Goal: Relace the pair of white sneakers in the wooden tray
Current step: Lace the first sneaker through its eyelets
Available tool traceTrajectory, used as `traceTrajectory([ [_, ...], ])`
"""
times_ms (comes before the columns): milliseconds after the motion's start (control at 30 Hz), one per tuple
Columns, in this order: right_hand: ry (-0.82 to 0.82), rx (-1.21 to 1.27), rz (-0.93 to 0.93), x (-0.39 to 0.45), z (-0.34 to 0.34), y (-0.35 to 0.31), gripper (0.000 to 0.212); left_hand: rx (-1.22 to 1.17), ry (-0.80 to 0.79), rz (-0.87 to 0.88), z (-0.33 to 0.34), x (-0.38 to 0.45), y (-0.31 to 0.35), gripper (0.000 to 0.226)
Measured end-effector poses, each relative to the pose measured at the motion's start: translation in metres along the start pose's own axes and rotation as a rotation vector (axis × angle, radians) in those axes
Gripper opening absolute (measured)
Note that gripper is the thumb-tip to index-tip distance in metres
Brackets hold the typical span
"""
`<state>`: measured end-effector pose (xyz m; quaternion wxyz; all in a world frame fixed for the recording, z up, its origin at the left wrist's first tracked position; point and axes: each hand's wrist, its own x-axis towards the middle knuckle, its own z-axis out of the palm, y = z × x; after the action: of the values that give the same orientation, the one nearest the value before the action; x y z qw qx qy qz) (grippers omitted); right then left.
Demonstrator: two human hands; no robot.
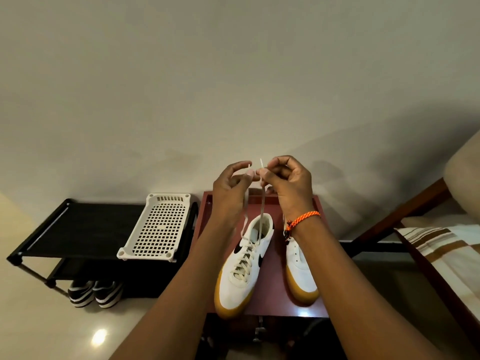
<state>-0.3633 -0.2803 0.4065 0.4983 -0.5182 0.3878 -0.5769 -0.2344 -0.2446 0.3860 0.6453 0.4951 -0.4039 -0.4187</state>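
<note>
— On the far left stands a black shoe rack [78, 229], and we see a pair of black-and-white striped shoes [94, 293] on the floor beneath it. What sits on its right end?

— We make out a white perforated plastic tray [155, 229] lying on the rack's top shelf, just beside the left edge of the wooden tray [275, 305].

— And our sneakers?

— We have both of them inside the wooden tray, toes toward us. The left sneaker [242, 266] lies near the tray's left edge, laced up through its eyelets, its gum-coloured toe reaching past the near edge. The right sneaker [298, 271] lies near the right edge, partly hidden by our right forearm.

— What are we holding?

— Our left hand [230, 188] is raised above the tray's far edge, its fingers [242, 165] curled, pinching one end of the white lace [262, 211]. The two lace ends rise taut from the left sneaker's collar. Our right hand [291, 185], with an orange braided bracelet [302, 219] at the wrist, pinches the other end between thumb and forefinger, the tip poking up above them.

— And further right?

— We see a wooden-framed seat with a striped cloth [446, 253], well apart from the tray.
</note>
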Motion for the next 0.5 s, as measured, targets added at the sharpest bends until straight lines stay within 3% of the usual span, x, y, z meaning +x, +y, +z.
traceTrajectory([
  [100, 0.016, -0.006, 0.013, 0.002, -0.011, 0.021, 0.021, -0.006, -0.035, -0.126, -0.009, -0.009, -0.042, 0.026],
  [233, -0.013, -0.056, 0.166, -0.013, -0.032, 0.060, 0.021, 0.199, 0.018, -0.151, -0.026, -0.017, -0.103, 0.015],
  [333, -0.016, -0.352, 0.309, -0.032, -0.046, 0.102, 0.034, 0.442, -0.039, -0.110, -0.044, -0.021, -0.138, 0.011],
  [500, -0.057, -0.780, 0.381, -0.062, -0.050, 0.176, 0.024, 0.741, -0.174, -0.063, -0.056, -0.030, -0.173, 0.019],
])
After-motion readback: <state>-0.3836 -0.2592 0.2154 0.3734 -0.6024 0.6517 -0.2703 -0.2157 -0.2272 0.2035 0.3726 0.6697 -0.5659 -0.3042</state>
